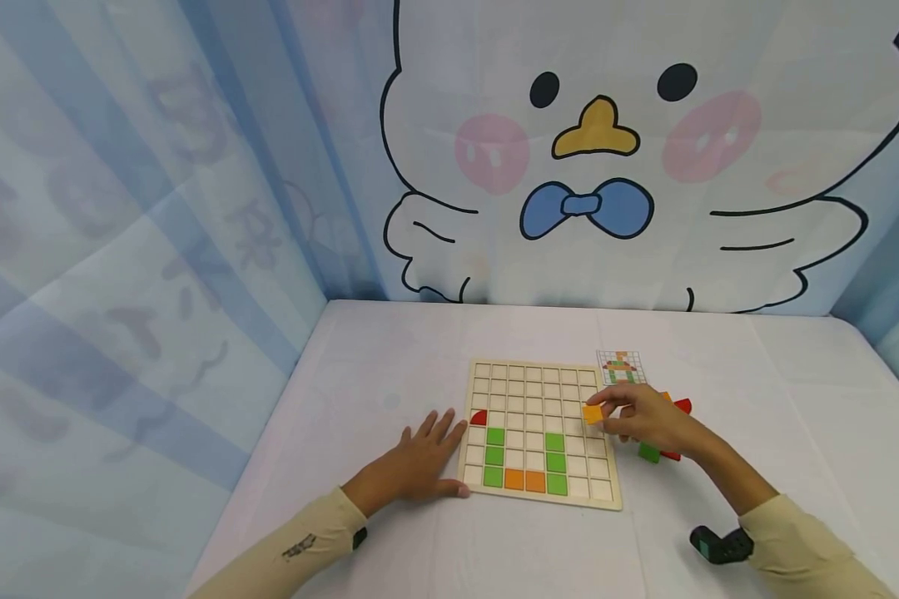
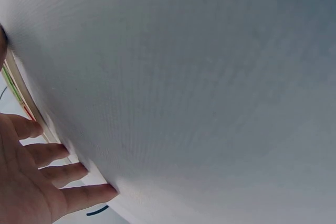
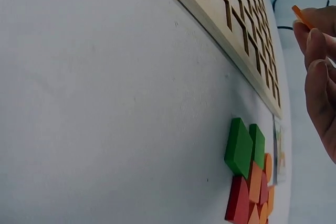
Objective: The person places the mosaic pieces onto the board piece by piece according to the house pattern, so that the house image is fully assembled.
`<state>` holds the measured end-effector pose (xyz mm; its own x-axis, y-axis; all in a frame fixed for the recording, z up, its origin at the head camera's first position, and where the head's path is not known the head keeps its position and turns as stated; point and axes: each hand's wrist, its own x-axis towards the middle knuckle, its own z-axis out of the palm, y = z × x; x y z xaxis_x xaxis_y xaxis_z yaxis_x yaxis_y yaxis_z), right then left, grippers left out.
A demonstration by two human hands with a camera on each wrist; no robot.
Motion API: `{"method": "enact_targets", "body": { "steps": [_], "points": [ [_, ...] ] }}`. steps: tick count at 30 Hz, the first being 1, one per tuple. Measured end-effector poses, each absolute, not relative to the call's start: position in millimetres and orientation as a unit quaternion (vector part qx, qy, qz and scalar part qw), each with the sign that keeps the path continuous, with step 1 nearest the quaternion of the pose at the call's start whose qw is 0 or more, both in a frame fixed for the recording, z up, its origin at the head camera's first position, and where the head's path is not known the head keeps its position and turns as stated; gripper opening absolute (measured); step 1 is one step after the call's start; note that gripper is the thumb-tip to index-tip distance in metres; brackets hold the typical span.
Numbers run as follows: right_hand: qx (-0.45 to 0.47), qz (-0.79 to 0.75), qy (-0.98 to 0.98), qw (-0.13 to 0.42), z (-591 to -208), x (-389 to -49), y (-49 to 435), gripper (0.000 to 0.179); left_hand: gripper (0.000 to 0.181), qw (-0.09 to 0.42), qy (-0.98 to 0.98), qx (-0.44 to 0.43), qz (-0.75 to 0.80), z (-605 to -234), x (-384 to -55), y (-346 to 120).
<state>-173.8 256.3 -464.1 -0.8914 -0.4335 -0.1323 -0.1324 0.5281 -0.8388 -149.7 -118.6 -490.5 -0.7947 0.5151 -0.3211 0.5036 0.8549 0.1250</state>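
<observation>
My right hand pinches an orange square tile between thumb and fingers, above the right side of a wooden grid board. In the right wrist view the same orange tile shows edge-on at the fingertips. My left hand rests on the table with fingers spread, its fingertips right at the board's left edge. The board holds two columns of green tiles, two orange tiles between them at the bottom, and a red quarter-round piece at the left.
A pattern card with a coloured figure lies behind the board's right corner. Loose green, red and orange blocks lie in a cluster right of the board, partly hidden under my right hand in the head view. A printed curtain hangs behind the table.
</observation>
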Motion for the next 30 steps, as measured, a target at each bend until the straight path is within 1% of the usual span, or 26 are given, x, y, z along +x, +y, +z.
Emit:
{"method": "enact_targets", "body": {
  "steps": [11,20,27,30],
  "points": [
    [-0.15,-0.441,0.872,0.153,-478,-176,228,0.03,0.101,0.18,0.947,0.265,0.021,-489,-149,-118],
    [-0.198,-0.45,0.855,0.164,-481,-180,206,0.031,0.1,0.185,0.948,0.258,0.016,-489,-149,-117],
    [-0.216,-0.429,0.865,0.143,-478,-184,186,0.028,0.101,0.185,0.948,0.257,0.019,-489,-149,-116],
    [-0.214,-0.418,0.871,0.143,-478,-186,179,0.027,0.101,0.186,0.948,0.256,0.019,-489,-149,-116]
  ]
}}
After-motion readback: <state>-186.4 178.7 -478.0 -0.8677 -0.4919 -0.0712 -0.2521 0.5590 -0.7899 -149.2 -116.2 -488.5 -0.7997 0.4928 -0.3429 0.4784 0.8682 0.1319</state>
